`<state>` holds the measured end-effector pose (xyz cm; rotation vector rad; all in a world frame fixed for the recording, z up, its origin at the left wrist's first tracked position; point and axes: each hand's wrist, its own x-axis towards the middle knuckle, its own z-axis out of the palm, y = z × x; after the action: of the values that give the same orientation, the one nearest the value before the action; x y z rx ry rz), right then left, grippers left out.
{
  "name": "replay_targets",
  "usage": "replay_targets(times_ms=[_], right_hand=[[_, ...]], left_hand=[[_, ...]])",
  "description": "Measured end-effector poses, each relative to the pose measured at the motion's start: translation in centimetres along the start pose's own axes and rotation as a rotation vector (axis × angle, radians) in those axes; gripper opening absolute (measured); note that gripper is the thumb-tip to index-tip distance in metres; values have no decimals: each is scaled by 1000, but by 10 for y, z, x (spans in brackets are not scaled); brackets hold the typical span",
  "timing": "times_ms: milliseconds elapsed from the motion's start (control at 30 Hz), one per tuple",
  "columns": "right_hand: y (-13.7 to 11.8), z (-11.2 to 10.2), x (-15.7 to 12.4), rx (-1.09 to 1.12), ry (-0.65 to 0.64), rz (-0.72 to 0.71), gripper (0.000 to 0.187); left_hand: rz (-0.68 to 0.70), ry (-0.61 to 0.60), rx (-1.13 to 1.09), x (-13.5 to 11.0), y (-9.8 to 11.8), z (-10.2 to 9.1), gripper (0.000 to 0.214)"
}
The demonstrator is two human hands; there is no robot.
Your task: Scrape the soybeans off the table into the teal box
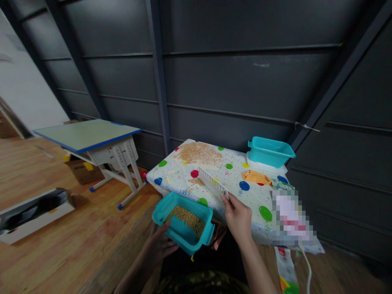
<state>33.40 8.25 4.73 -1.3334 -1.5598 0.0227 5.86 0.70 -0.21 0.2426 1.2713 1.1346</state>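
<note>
My left hand (pixel 159 244) grips the near left side of a teal plastic tub (pixel 180 232), thumb over the rim and fingers underneath. Soybeans (pixel 189 218) cover part of the tub's floor. The tub is held at the front edge of the covered table (pixel 220 161). My right hand (pixel 239 214) pinches one end of a white slotted plastic strip (pixel 212 182), which slants over the tabletop to the right of the tub. Whether the strip touches the cloth I cannot tell. Near its far end lies a small patch of beans (pixel 196 181); a larger spread of beans (pixel 197 153) lies farther back.
A second teal tub (pixel 269 152) stands at the back right on something white. An orange cloth (pixel 256 177) lies before it, near a blurred pinkish item (pixel 292 218). A green-topped desk (pixel 88 134) stands left. An open white box (pixel 35 214) sits on the floor.
</note>
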Motion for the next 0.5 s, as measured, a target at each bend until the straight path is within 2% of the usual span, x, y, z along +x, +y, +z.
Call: replay_targets(times_ms=[200,500], right_hand=[[-9,-7,-14,52,28,-22,43],[-35,-28,-35,65,53,-130,36]], left_hand=[[-17,-13,-25,-1,-1,0,104],[17,-14,17,-3,-3,3,96]])
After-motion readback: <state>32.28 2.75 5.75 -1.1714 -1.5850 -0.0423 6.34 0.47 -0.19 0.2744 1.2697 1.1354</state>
